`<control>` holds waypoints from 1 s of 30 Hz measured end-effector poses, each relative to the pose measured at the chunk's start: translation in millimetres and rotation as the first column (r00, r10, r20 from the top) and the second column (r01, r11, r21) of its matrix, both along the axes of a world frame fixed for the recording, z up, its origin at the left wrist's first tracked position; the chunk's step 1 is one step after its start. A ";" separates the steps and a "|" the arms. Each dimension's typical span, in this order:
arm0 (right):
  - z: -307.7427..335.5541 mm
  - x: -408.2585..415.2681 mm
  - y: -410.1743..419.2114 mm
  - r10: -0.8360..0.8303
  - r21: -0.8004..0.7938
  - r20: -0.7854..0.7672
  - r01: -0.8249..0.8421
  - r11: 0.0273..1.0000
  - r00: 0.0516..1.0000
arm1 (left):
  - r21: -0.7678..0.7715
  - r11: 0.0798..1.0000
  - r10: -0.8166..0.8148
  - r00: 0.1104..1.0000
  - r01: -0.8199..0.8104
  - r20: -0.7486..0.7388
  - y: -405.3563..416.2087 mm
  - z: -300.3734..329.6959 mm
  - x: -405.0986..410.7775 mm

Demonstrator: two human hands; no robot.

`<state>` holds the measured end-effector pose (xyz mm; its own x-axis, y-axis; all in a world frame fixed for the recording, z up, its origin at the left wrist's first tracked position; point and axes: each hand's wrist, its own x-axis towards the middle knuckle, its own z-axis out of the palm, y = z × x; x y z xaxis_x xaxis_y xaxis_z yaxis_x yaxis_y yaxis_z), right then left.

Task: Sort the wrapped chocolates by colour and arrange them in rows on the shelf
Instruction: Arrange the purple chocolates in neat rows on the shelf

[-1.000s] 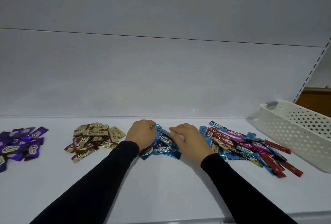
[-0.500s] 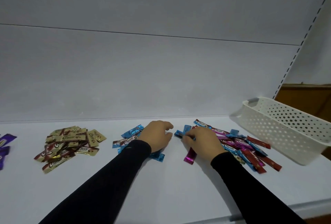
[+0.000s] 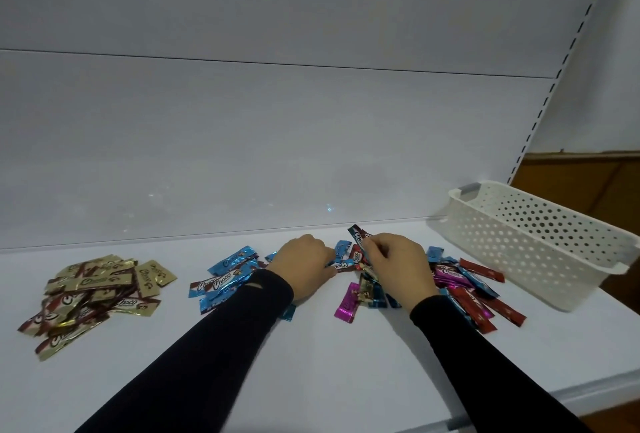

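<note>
A gold pile (image 3: 97, 294) of wrapped chocolates lies on the white shelf (image 3: 329, 363) at the left. A blue pile (image 3: 227, 277) sits left of centre. A mixed heap (image 3: 464, 290) of red, blue and pink sticks lies right of centre, with one pink stick (image 3: 347, 301) at its near left. My left hand (image 3: 306, 268) rests with curled fingers on blue chocolates (image 3: 343, 264) between the piles. My right hand (image 3: 394, 263) pinches a blue chocolate (image 3: 360, 237) and lifts its end above the heap.
A white perforated basket (image 3: 533, 242) stands at the right end of the shelf, close to the mixed heap. The grey back panel rises behind everything. A slotted upright runs up the right side. The shelf's front edge crosses the lower right.
The view has swung right, so the purple pile has left the frame. My right hand has picked a blue chocolate out of the mixed heap and raised it. My left hand has shifted right.
</note>
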<state>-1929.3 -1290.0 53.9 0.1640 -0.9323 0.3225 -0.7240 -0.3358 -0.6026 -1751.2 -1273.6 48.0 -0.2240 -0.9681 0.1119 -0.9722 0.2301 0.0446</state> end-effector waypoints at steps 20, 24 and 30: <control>-6.8 81.0 30.2 0.320 0.051 -0.024 -0.319 0.946 0.947 | 0.010 0.902 0.370 0.760 -0.432 -0.535 48.3 9.3 101.1; -6.5 86.4 28.5 0.341 0.054 -0.061 -0.338 0.939 0.938 | 0.066 0.890 0.414 0.741 -0.451 -0.528 52.0 10.7 105.7; -2.3 62.9 -5.1 0.136 0.018 -0.164 -0.135 0.991 0.977 | 0.054 0.912 0.365 0.745 -0.406 -0.558 45.0 15.2 95.7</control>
